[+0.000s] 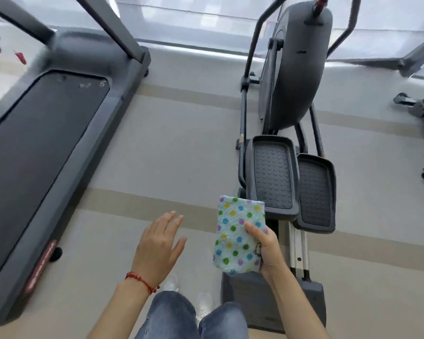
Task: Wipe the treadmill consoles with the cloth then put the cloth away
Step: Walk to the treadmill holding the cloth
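cloth, folded into a thick rectangle of pale blue terry with green, yellow, blue and purple dots, held in the right hand above the floor; the thumb presses on its upper face and the remaining fingers wrap beneath its right edge, so the hand is closed around it. left hand beside it, apart from the cloth, palm down, fingers spread and extended, holding nothing; a red cord bracelet circles the wrist. treadmill at left, its dark belt running toward the top of the view between grey side rails, two uprights rising out of frame; the console is not visible. elliptical trainer at right, with a large dark flywheel housing and two ribbed foot pedals side by side, just beyond the cloth. floor pale grey with beige stripes crossing it. blue jeans and light shoes at the bottom edge, between the two machines. parts of further equipment at the far right edge.
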